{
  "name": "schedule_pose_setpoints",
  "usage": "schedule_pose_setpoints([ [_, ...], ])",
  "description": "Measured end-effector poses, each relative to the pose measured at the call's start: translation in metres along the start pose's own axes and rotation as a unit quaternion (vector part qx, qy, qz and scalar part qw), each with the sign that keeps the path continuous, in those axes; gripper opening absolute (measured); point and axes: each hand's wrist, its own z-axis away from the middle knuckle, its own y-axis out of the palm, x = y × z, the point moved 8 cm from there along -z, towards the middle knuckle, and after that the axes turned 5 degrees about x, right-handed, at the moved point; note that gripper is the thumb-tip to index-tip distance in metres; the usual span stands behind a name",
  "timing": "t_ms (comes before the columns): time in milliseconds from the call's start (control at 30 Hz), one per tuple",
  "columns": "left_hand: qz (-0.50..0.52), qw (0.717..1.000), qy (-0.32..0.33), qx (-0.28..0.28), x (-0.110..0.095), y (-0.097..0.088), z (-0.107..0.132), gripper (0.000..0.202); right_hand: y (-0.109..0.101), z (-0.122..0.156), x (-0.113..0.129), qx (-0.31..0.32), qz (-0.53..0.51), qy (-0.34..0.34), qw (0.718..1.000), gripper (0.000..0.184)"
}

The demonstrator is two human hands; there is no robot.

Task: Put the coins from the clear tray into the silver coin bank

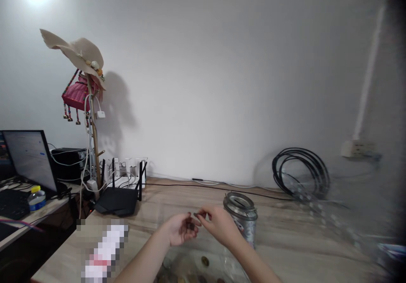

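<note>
My left hand (183, 229) is palm up above the table, its fingers curled in a cup. Small dark shapes show among those fingers, too blurred to name. Right beside it, my right hand (215, 223) pinches a small dark coin (196, 215) between thumb and fingertips. Behind my right wrist stands a metal tin (248, 223) with a slotted lid (238, 201) and a wire clasp. Below my hands is a clear plastic container, its outline hard to make out, with several coins in it. One brownish coin (205, 261) stands out there.
A black router (117, 202) with upright antennas is at the left. Nearer lies a blurred-out white and red item (106, 249). Coiled black cable (300, 171) leans on the wall at right, next to a transparent strip. A bottle (36, 199) and a monitor (30, 158) occupy the left desk.
</note>
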Motion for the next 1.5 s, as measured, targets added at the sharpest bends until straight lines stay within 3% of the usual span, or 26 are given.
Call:
schedule_pose_setpoints([
  [133, -0.064, 0.995, -0.072, 0.038, 0.008, 0.007, 0.004, 0.035, 0.012, 0.000, 0.010, 0.031, -0.010, -0.027, 0.999, 0.016],
  [233, -0.065, 0.994, -0.071, 0.059, 0.003, 0.015, 0.011, 0.032, 0.010, -0.002, 0.008, 0.033, -0.049, -0.042, 0.997, 0.022],
  [333, -0.112, 0.993, -0.029, 0.015, -0.005, 0.013, 0.014, 0.026, -0.027, -0.002, -0.019, -0.079, -0.036, -0.008, 0.996, 0.029],
  [400, -0.195, 0.979, 0.009, -0.066, -0.012, 0.003, 0.015, 0.024, -0.063, 0.004, -0.049, -0.191, 0.019, 0.069, 0.979, 0.031],
  [467, -0.268, 0.952, 0.039, -0.139, -0.018, -0.006, 0.016, 0.023, -0.086, 0.010, -0.079, -0.238, 0.067, 0.161, 0.956, 0.030],
  [533, -0.305, 0.935, 0.054, -0.170, -0.020, -0.010, 0.016, 0.025, -0.093, 0.010, -0.102, -0.208, 0.079, 0.223, 0.949, 0.028],
  [667, -0.314, 0.933, 0.055, -0.167, -0.021, -0.010, 0.016, 0.029, -0.080, 0.001, -0.115, -0.101, 0.044, 0.243, 0.964, 0.022],
  [833, -0.277, 0.944, 0.055, -0.171, -0.021, -0.009, 0.017, 0.024, -0.085, 0.004, -0.112, -0.129, 0.119, 0.246, 0.953, 0.024],
  [967, -0.246, 0.952, 0.056, -0.175, -0.019, -0.012, 0.013, 0.020, -0.084, 0.004, -0.116, -0.106, 0.140, 0.236, 0.956, 0.023],
  [1067, -0.216, 0.960, 0.069, -0.166, -0.019, -0.012, 0.011, 0.021, -0.087, 0.005, -0.093, -0.175, 0.154, 0.172, 0.957, 0.029],
  [1133, -0.203, 0.961, 0.085, -0.168, -0.021, -0.012, 0.012, 0.025, -0.077, 0.004, -0.067, -0.202, 0.109, 0.103, 0.968, 0.033],
  [1167, -0.198, 0.961, 0.093, -0.166, -0.023, -0.012, 0.013, 0.027, -0.065, 0.002, -0.053, -0.182, 0.066, 0.069, 0.979, 0.033],
  [1233, -0.188, 0.964, 0.105, -0.156, -0.025, -0.012, 0.014, 0.031, -0.032, -0.004, -0.026, -0.090, -0.028, 0.008, 0.996, 0.032],
  [1333, -0.158, 0.971, 0.112, -0.140, -0.026, -0.012, 0.013, 0.028, 0.009, -0.005, 0.006, 0.018, -0.090, -0.051, 0.994, 0.025],
  [1400, -0.134, 0.976, 0.105, -0.134, -0.023, -0.013, 0.012, 0.025, 0.022, -0.005, 0.011, 0.030, -0.094, -0.051, 0.994, 0.022],
  [1500, -0.112, 0.983, 0.089, -0.111, -0.019, -0.009, 0.009, 0.015, 0.024, -0.006, 0.003, 0.021, -0.094, -0.015, 0.995, 0.022],
])
